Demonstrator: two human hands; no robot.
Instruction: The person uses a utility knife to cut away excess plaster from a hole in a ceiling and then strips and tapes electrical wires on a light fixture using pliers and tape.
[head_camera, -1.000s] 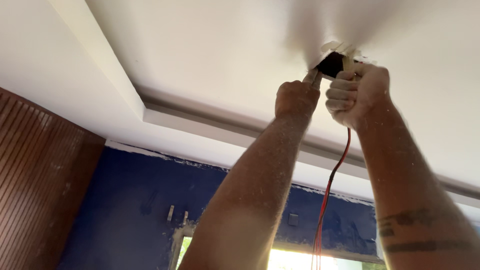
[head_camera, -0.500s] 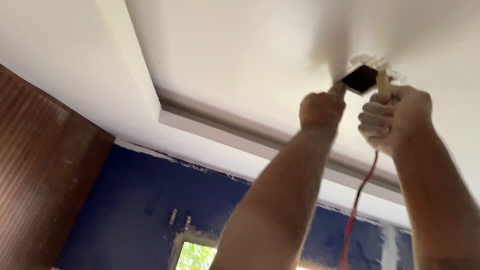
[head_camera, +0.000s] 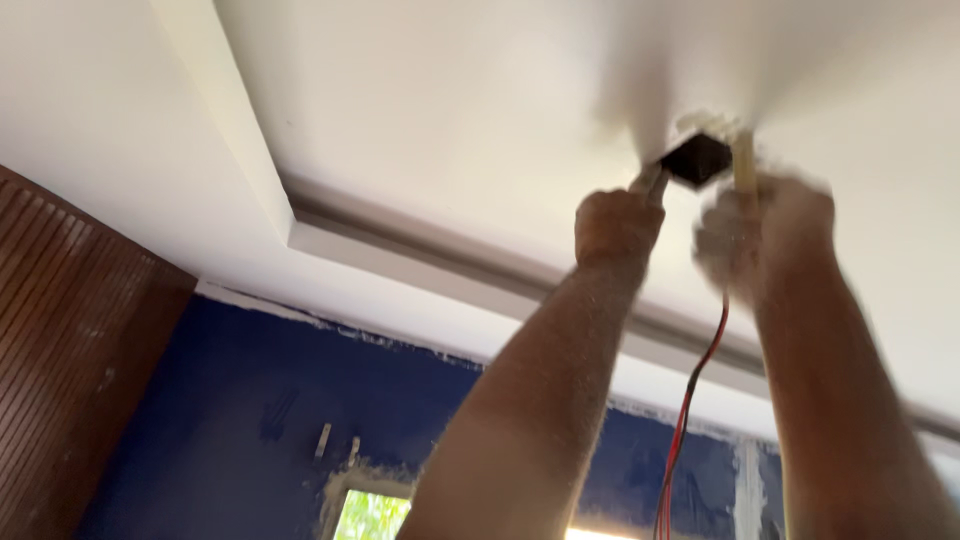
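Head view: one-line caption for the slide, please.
Both hands, left hand and right hand, raised at a dark ceiling hole, red wire hanging below.

Home under renovation (unfinished blue wall (head_camera: 200, 400), white ceiling (head_camera: 450, 100)).

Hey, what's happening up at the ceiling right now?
A person has both arms raised to a dark square hole in the white ceiling. The left hand holds a tool against the hole's edge; the right hand, blurred, grips a pale handle beside it. A red cable hangs down between the arms.
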